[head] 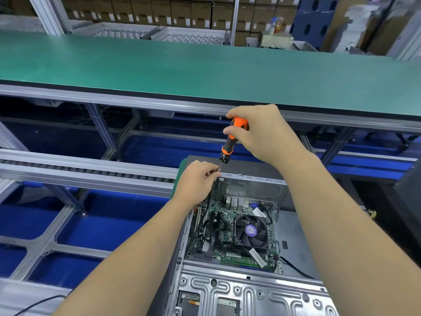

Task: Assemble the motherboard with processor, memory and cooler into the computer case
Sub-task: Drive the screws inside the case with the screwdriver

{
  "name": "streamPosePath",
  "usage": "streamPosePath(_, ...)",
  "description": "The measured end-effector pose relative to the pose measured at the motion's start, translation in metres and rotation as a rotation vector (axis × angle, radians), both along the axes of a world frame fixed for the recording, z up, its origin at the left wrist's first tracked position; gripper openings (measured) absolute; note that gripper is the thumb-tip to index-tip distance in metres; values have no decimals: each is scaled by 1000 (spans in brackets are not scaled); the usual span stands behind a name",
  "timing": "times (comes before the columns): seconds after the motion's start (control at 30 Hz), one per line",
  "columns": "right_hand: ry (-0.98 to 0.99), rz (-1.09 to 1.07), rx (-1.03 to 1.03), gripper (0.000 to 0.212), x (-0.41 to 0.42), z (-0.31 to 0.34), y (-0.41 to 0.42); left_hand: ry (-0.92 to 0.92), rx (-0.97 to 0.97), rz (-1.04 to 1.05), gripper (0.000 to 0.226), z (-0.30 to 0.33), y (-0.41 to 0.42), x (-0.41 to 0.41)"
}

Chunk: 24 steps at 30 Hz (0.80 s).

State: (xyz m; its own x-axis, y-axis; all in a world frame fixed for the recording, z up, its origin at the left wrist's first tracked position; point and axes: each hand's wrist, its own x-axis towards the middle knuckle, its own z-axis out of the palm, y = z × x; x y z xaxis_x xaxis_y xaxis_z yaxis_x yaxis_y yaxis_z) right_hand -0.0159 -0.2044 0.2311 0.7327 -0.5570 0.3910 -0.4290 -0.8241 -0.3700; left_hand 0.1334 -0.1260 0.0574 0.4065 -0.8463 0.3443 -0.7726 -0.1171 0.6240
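A person's right hand (262, 131) grasps an orange-and-black screwdriver (232, 137) upright; the left hand (196, 179) pinches its metal shaft at the open grey steel computer case's (250, 290) rear edge, above the green motherboard (211, 238).

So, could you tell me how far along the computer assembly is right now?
Done: the motherboard with its cooler fan sits inside the case. In hand: the right hand grips the screwdriver while the left hand pinches its shaft at the case's far edge. Left: finishing the screws; memory is hard to confirm.
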Motion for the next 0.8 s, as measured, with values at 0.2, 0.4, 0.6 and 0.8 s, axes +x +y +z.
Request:
streamPosePath(0.2,31,6,0,34,0,2,0,-7,4,-3,21,-1,0,1)
streamPosePath(0.4,42,3,-6,35,-1,3,1,-1,0,-2,21,-2,0,1)
streamPosePath(0.6,42,4,-7,35,-3,3,2,-4,5,-4,21,-3,-1,2)
streamPosePath(0.8,40,3,-19,35,-2,4,2,-4,6,3,22,-3,-1,2)
